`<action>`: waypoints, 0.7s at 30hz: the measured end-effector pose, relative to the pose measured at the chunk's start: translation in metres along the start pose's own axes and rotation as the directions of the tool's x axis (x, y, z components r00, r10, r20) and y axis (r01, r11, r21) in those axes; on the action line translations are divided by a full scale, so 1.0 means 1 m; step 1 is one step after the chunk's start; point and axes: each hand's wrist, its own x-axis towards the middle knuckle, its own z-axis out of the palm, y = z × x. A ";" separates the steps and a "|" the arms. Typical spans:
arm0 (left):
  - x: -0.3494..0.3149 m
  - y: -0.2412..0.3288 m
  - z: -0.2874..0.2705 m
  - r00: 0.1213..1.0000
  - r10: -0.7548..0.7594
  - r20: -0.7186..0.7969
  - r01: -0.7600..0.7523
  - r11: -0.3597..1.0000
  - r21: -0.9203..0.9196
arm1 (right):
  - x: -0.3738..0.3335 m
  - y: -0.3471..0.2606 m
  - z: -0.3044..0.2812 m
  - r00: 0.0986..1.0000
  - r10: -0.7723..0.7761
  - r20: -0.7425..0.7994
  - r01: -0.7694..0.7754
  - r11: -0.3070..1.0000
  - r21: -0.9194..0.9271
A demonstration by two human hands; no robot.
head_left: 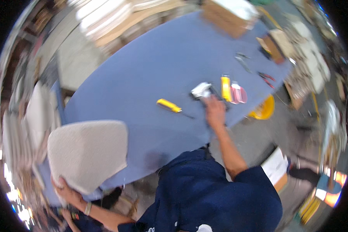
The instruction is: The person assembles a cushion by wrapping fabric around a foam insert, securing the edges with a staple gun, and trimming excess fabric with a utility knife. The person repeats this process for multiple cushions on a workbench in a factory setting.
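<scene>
A pale, fabric-covered cushion panel [89,150] with rounded corners lies at the left end of the blue table [154,65]. My left hand [69,192] grips its lower left edge, the fingers partly hidden by the panel. Right of the table's middle, my right hand [215,110] is closed over the handle of a silver and black tool that looks like a staple gun [201,90]; motion blurs it somewhat. A yellow-handled screwdriver [169,105] lies to the left of that hand. To its right are a yellow tool [226,88] and a pink-handled tool [239,92].
Red-handled pliers [266,79] and grey metal tools [243,62] lie farther right. Cardboard boxes [226,19] stand along the far edge. A yellow bucket [263,108] is below the right edge. Stacked pale panels [36,116] flank the left. Another person's hand [67,216] shows at lower left.
</scene>
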 end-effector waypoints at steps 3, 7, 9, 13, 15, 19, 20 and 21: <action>-0.016 -0.006 -0.041 0.970 -0.242 0.022 0.236 0.959 0.154 | 0.046 0.041 -0.013 0.989 -0.110 -0.100 0.117 0.991 0.070; -0.023 0.052 -0.073 0.899 -0.148 0.413 0.045 0.967 0.249 | 0.113 0.090 0.001 0.984 0.061 -0.170 -0.063 0.998 -0.005; -0.041 0.075 -0.076 0.888 -0.199 0.413 0.072 0.950 0.303 | 0.132 0.051 0.006 0.968 -0.154 -0.199 0.213 0.924 0.318; -0.048 0.115 0.003 0.955 0.120 0.270 -0.263 0.761 0.593 | 0.060 -0.121 0.018 0.886 -0.461 0.042 0.405 0.816 0.413; -0.052 0.111 0.028 0.950 0.277 0.145 -0.298 0.667 0.682 | 0.046 -0.144 0.025 0.818 -0.568 0.093 0.521 0.799 0.299; -0.062 0.087 0.009 0.956 0.291 0.038 -0.263 0.791 0.552 | 0.077 -0.083 0.059 0.825 -0.555 0.106 0.519 0.819 0.244; -0.066 0.072 -0.004 0.948 0.318 -0.026 -0.271 0.843 0.464 | 0.092 -0.059 0.060 0.851 -0.519 0.084 0.492 0.842 0.223; -0.077 0.055 -0.018 0.943 0.319 -0.096 -0.253 0.872 0.420 | 0.107 -0.039 0.052 0.873 -0.483 0.065 0.463 0.864 0.196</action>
